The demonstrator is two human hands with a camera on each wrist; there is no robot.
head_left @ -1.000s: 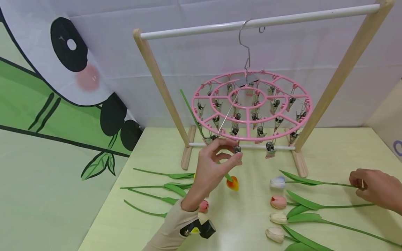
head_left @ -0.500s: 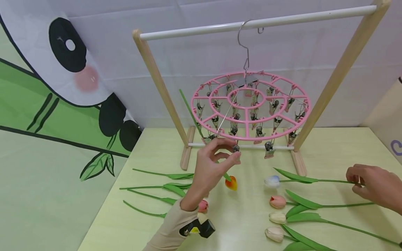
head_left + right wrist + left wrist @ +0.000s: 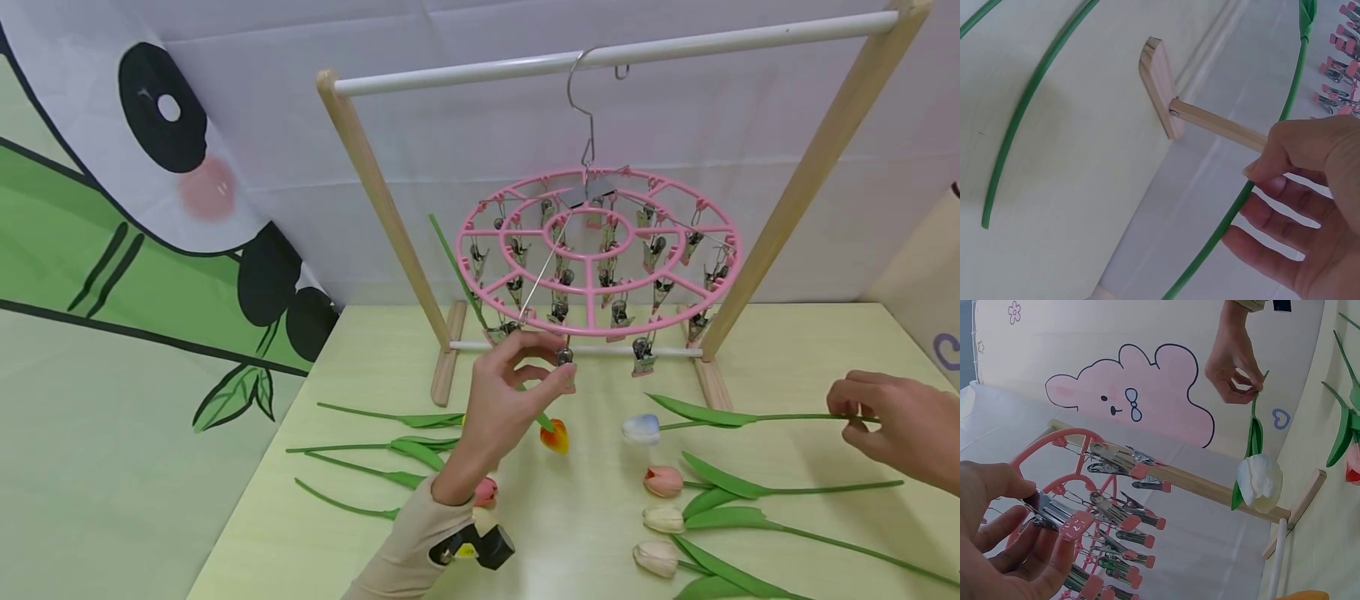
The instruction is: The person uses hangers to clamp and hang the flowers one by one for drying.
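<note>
My left hand point(image 3: 510, 400) pinches a metal clip point(image 3: 1060, 515) with pink tips between thumb and fingers, at the front edge of the round pink clip hanger point(image 3: 592, 332). My right hand point(image 3: 896, 425) pinches the green stem point(image 3: 1219, 234) of an artificial tulip point(image 3: 642, 428) with a white-blue head. In the left wrist view, that tulip head hangs below the right hand with its leaves above it. Another tulip, orange-yellow point(image 3: 555, 436), shows behind the left hand, its green stem slanting up past the hanger's left side.
The hanger hooks over the white bar point(image 3: 465, 73) of a wooden stand point(image 3: 810, 175), with several clips dangling. Pink and cream tulips point(image 3: 663, 481) lie at the right of the table point(image 3: 585, 533). More tulips point(image 3: 352, 457) lie at the left, partly hidden by the left forearm.
My right hand has raised the white-blue tulip and shifted it slightly left, away from the other tulips. The left hand stays at the same clip.
</note>
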